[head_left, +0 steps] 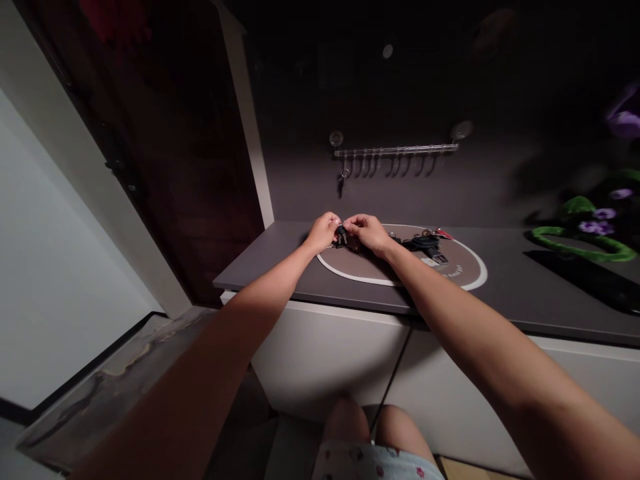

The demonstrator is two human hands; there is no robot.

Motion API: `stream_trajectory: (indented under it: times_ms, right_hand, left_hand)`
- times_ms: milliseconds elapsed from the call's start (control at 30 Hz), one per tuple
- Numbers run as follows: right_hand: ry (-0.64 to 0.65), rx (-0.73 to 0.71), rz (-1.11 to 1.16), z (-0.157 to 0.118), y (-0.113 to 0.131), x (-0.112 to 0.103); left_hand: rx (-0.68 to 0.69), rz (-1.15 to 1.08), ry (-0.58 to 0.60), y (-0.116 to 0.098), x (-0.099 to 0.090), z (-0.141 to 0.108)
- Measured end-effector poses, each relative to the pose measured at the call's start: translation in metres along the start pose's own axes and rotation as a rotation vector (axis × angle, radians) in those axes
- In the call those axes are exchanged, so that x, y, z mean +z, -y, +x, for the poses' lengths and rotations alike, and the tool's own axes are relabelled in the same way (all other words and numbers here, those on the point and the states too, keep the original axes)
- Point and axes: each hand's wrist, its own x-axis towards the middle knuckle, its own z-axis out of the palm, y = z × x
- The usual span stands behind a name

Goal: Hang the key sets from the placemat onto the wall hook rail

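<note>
My left hand (324, 231) and my right hand (368, 233) meet above the left part of an oval brown mat (360, 272) with a white border. Between their fingertips hangs a small bunch of keys (343, 236), pinched from both sides. The ring itself is mostly hidden by the fingers. Right of my right hand, a pile of dark keys and fobs (423, 243) lies on the mat, with a small red tag (442, 234) at its back edge. One key (342, 184) hangs from the leftmost hook of a clear hook rail (395, 151) on the wall.
The mat rests on a grey countertop (260, 260) above white cabinet doors (330, 353). Toward the right are a green ring-shaped decoration with purple flowers (583, 247) and a long black object (590, 280). A dark door (165, 133) stands at left.
</note>
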Motion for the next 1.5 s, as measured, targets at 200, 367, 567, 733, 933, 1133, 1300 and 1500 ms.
stream_trajectory:
  times_ms: [200,367,567,733,933,1133,1300,1500]
  right_hand:
    - [-0.084,0.015,-0.036,0.001,0.001,-0.002]
    - [-0.134,0.012,0.003,0.005,-0.001,-0.004]
    - [-0.182,0.067,0.183,0.011,-0.001,-0.006]
    - [-0.242,0.079,0.28,0.022,0.016,-0.011]
    - [-0.327,0.068,0.335,0.051,0.037,-0.019]
    - [-0.399,0.044,0.347,0.082,0.048,-0.021]
    - [-0.453,0.043,0.392,0.099,0.05,-0.017]
    - [-0.5,0.046,0.448,0.111,0.05,-0.013]
  left_hand:
    - [0.022,0.067,0.035,0.004,0.001,-0.001]
    - [0.113,0.251,0.021,0.012,-0.002,0.0]
    - [0.154,0.505,0.003,0.008,-0.006,-0.003]
    - [0.159,0.544,0.019,0.006,-0.005,-0.003]
    - [0.17,0.541,0.03,0.01,-0.004,-0.002]
    - [0.162,0.526,0.039,0.011,-0.003,-0.001]
    - [0.175,0.523,0.039,0.011,-0.002,-0.001]
    - [0.172,0.531,0.041,0.013,-0.002,-0.001]
